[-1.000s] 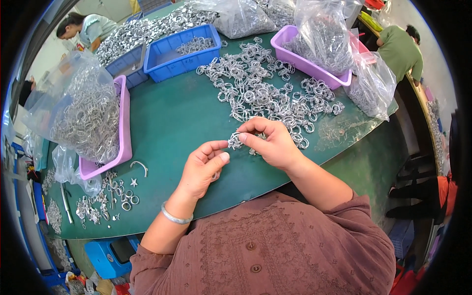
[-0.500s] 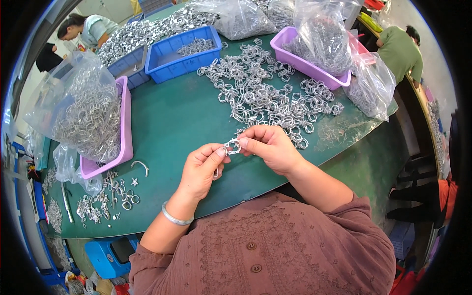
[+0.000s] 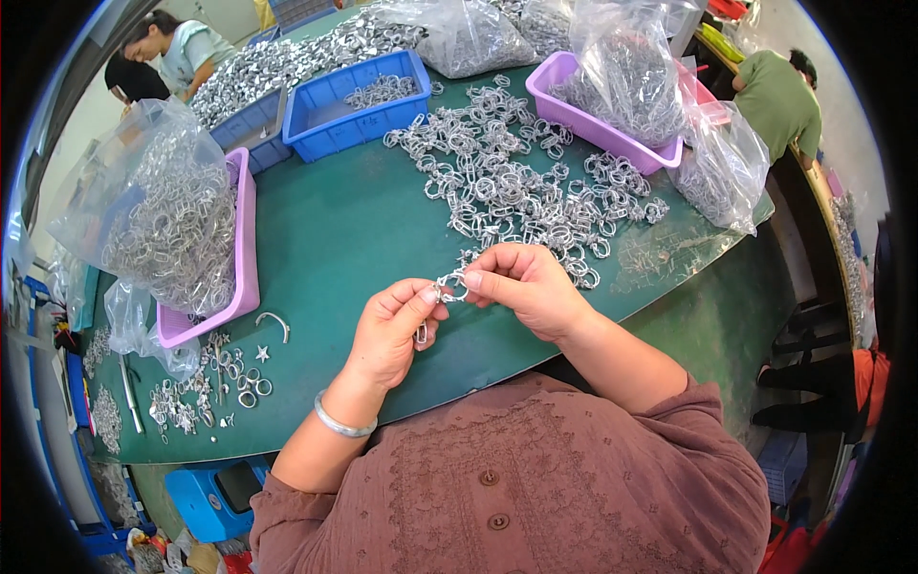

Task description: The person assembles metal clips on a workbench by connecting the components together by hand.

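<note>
Between my hands is a small silvery metal ring piece point(image 3: 453, 284), held over the green table point(image 3: 325, 230) near its front edge. My left hand point(image 3: 394, 320) pinches its left side between thumb and fingers, and a small oblong metal link point(image 3: 421, 333) pokes out below those fingers. On the ring's right side, my right hand point(image 3: 516, 285) closes with thumb and forefinger. Just beyond my right hand spreads a loose heap of similar silvery ring pieces point(image 3: 507, 182). The fingers hide the ring's finer details.
Left stands a lilac tray point(image 3: 247, 249) with a bag of metal pieces; below it lie loose rings point(image 3: 251, 387) and a metal rod point(image 3: 130, 394). A blue bin point(image 3: 344, 134) and another lilac tray point(image 3: 612, 143) stand at the back. Other people work left and right.
My hands stay in nearly the same place, with the ring piece turned slightly between the fingers. At the far left, a co-worker's head has shifted.
</note>
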The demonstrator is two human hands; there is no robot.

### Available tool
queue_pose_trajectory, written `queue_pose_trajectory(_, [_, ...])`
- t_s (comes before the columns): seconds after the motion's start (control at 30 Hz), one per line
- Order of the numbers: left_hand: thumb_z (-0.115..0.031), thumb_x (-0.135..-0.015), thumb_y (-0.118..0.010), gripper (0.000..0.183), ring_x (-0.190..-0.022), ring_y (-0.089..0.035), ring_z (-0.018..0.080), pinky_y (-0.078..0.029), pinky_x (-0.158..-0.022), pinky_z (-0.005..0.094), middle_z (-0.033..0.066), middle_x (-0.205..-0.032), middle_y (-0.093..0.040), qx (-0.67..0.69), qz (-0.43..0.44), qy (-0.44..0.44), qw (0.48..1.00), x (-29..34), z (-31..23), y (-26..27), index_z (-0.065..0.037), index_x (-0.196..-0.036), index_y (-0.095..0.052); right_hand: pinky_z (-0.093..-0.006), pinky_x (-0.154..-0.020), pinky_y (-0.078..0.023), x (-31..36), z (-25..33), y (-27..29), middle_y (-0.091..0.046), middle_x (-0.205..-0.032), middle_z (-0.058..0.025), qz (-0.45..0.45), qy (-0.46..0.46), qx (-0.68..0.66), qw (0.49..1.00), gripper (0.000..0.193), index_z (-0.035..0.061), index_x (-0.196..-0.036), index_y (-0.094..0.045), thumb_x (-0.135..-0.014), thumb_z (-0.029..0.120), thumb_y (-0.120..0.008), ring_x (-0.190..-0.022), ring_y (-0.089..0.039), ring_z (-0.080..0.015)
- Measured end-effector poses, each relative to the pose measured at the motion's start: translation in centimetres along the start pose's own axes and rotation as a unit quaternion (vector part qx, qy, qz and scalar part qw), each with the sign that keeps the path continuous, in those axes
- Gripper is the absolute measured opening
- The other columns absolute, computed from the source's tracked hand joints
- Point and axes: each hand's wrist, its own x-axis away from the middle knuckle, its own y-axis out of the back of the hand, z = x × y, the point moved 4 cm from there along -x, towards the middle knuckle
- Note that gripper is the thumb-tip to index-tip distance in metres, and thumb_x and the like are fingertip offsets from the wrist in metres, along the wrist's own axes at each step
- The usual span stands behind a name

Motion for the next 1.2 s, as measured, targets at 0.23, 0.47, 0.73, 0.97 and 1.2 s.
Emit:
queue_pose_trajectory(0.23, [-0.018,-0.086,-0.050,0.013,-0.053,-0.045,0.0066,-0.033,-0.045,0.0180,0.0005,-0.068,-0.054,0.033,0.017,0.012,0.999,-0.1,-0.2,-0.1,-0.007,-0.082,-0.055,-0.0204,-0.061,-0.042,-0.2,-0.1,0.0,-0.059,-0.071,-0.0025,0.005,-0.004,-0.007,1.000,0.014,0.0011,-0.081,-0.059,-0.080,0.015,-0.059,-0.064,-0.051,-0.0069])
queue_pose_trajectory(0.47, [-0.018,-0.086,-0.050,0.012,-0.053,-0.044,0.0068,-0.033,-0.045,0.0183,0.0006,-0.068,-0.053,0.050,0.028,0.013,0.998,-0.1,-0.3,-0.3,-0.008,-0.080,-0.054,-0.0200,-0.061,-0.042,-0.1,-0.2,0.0,-0.059,-0.071,-0.0024,-0.002,-0.014,-0.002,1.000,0.014,0.0011,-0.082,-0.059,-0.081,0.015,-0.059,-0.064,-0.051,-0.0068])
queue_pose_trajectory(0.73, [-0.018,-0.087,-0.049,0.013,-0.052,-0.044,0.0071,-0.034,-0.044,0.0186,0.0009,-0.069,-0.053,0.037,0.019,0.005,0.999,-0.1,-0.2,-0.2,-0.007,-0.083,-0.054,-0.0227,-0.067,-0.046,0.0,-0.4,0.0,-0.061,-0.081,-0.0051,0.014,0.006,-0.019,1.000,0.014,-0.0004,-0.090,-0.058,-0.081,0.010,-0.058,-0.072,-0.057,-0.0094])
queue_pose_trajectory(0.97, [-0.023,-0.087,-0.048,0.019,-0.051,-0.045,0.0071,-0.034,-0.044,0.0185,0.0014,-0.068,-0.054,0.034,0.004,0.019,0.999,0.6,-0.1,-0.2,-0.005,-0.084,-0.055,-0.0216,-0.066,-0.044,0.9,0.1,0.2,-0.060,-0.083,-0.0043,-0.017,0.135,0.186,0.973,0.013,-0.0002,-0.092,-0.059,-0.079,0.005,-0.059,-0.074,-0.056,-0.0096])
queue_pose_trajectory(1.2, [-0.017,-0.084,-0.055,0.014,-0.050,-0.045,0.0055,-0.034,-0.044,0.0172,0.0007,-0.068,-0.054,-0.042,-0.003,-0.012,0.999,0.3,-0.6,-0.3,-0.003,-0.085,-0.056,-0.0237,-0.069,-0.045,0.8,1.1,0.0,-0.059,-0.084,-0.0070,-0.014,0.255,0.256,0.932,0.017,0.0000,-0.092,-0.060,-0.075,0.001,-0.061,-0.076,-0.057,-0.0130])
